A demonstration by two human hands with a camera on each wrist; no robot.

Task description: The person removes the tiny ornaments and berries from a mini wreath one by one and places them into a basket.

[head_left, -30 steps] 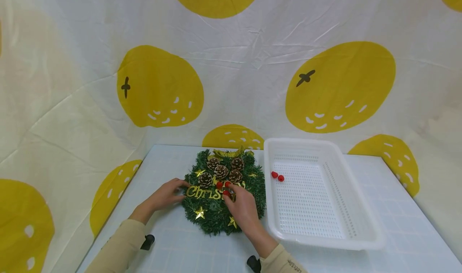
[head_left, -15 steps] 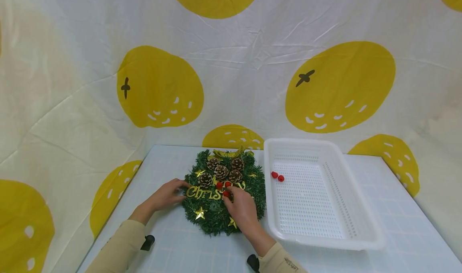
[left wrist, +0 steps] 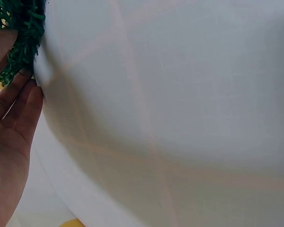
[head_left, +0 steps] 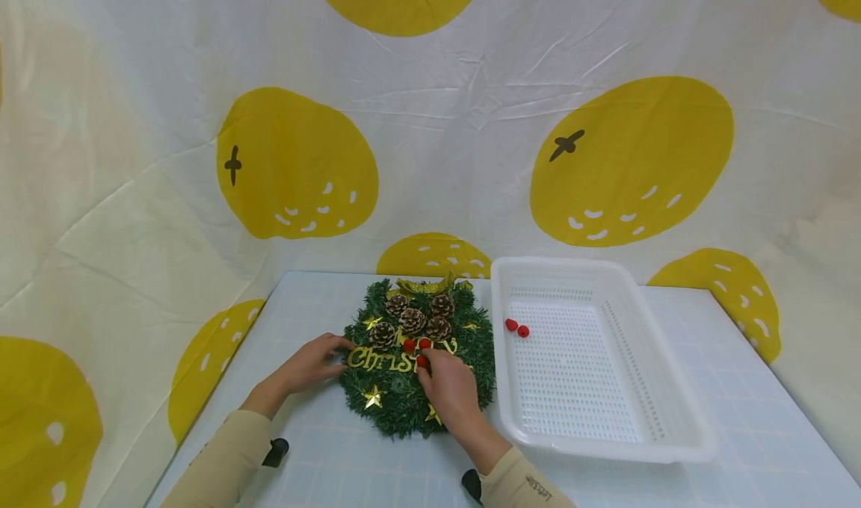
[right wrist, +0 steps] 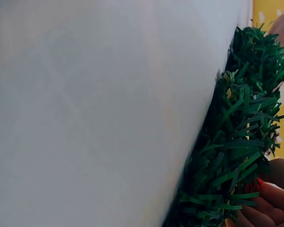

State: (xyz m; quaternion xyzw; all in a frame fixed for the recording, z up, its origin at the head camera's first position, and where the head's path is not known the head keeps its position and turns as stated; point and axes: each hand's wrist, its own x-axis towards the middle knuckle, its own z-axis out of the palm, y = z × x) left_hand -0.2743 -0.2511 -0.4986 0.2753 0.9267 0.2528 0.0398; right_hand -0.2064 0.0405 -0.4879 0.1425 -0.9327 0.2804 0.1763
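Note:
A green Christmas wreath (head_left: 400,412) lies on the table, with several pine cones (head_left: 412,320), gold stars (head_left: 373,397) and gold lettering (head_left: 377,359) on it. My left hand (head_left: 312,364) grips its left edge; the left wrist view has the thumb over the greenery (left wrist: 31,33) and the fingers at its side. Over the lettering, my right hand (head_left: 452,390) pinches a small red berry (head_left: 421,361) against the wreath. Two other red berries (head_left: 408,345) sit just above that one. The right wrist view shows only a bit of red between the fingertips, behind green needles (right wrist: 232,156).
Right of the wreath stands a white perforated plastic basket (head_left: 679,388), close to its edge. Inside, near the left wall, lie two red berries (head_left: 523,331). A fruit-patterned cloth (head_left: 464,157) hangs behind the pale checked table (head_left: 350,471).
Both hands stay nearly in place. The right hand's fingers shift very slightly around the red berry; the wreath and basket have not visibly moved.

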